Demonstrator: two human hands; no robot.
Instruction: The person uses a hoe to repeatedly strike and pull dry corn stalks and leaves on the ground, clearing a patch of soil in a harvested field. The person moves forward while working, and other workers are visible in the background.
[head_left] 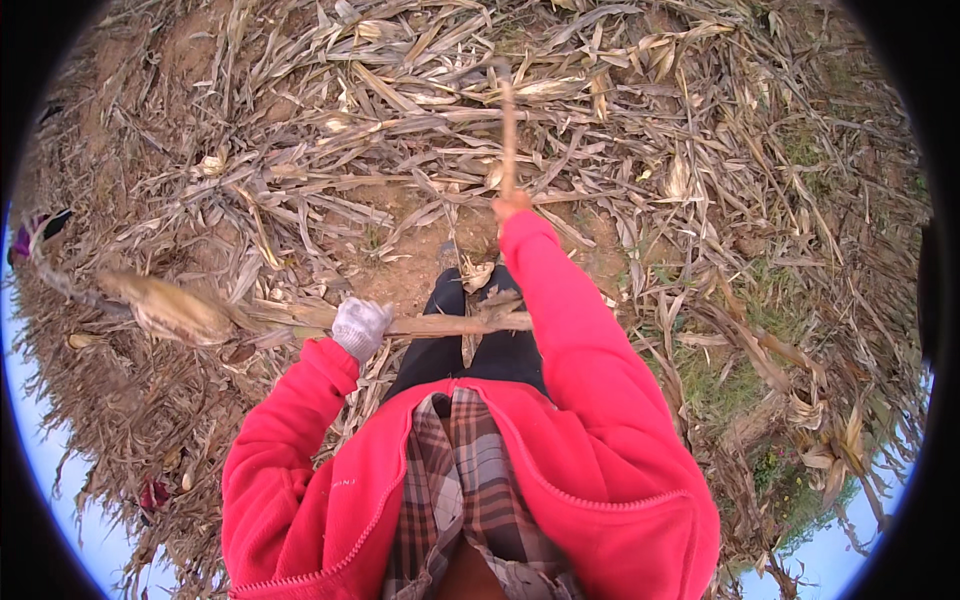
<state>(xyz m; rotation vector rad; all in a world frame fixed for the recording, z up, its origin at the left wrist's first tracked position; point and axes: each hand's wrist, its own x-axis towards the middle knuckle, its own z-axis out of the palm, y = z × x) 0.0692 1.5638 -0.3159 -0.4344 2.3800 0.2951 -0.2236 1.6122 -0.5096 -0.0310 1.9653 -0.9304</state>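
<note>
My left hand [362, 328], in a pale knitted glove, is closed round a dry corn stalk [450, 325]. The stalk lies crosswise in front of my thighs. On its left part hangs a husk-wrapped corn ear [185, 312], slightly blurred. My right hand [512, 205], bare and stretched out ahead, grips the near end of a wooden-handled tool [508, 130]. The handle points away from me. Its far end blurs into the leaves, so the shape of its head is hard to make out.
Dry corn stalks and leaves [400, 110] cover the ground, with husked ears among them. Brown soil [400, 240] shows ahead of my feet. Green weeds [715, 375] grow at the right. Standing dry stalks [850, 450] rise at the lower right. A purple and black item [40, 232] is at the far left.
</note>
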